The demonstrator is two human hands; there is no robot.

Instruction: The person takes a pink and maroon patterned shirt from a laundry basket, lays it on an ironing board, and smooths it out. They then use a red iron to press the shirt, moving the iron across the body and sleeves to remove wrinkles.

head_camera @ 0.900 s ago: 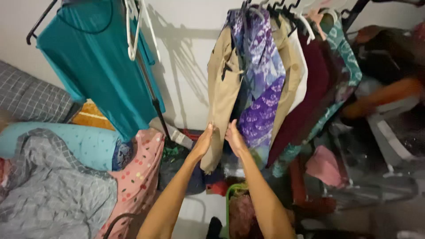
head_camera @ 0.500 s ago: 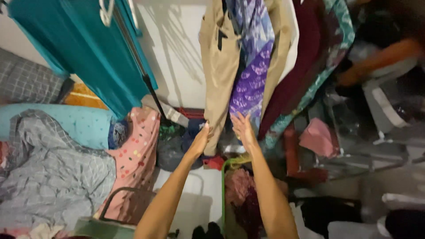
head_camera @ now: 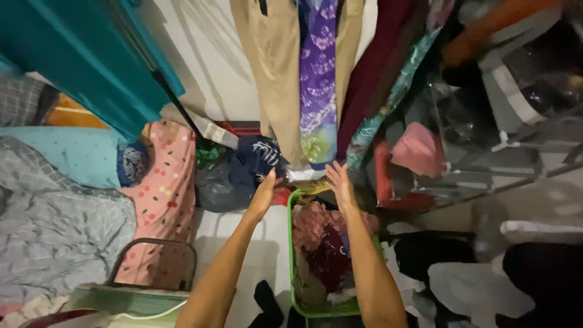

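Both hands are hovering open and empty over the green laundry basket (head_camera: 291,255): left hand (head_camera: 265,193) beside its far-left corner, right hand (head_camera: 340,182) nearer the purple patterned garment (head_camera: 317,91) hanging lengthwise directly above.

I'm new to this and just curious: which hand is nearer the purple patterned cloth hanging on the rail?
The right hand. It is open just below the lower end of the purple patterned cloth. The left hand is further left, under the beige garment.
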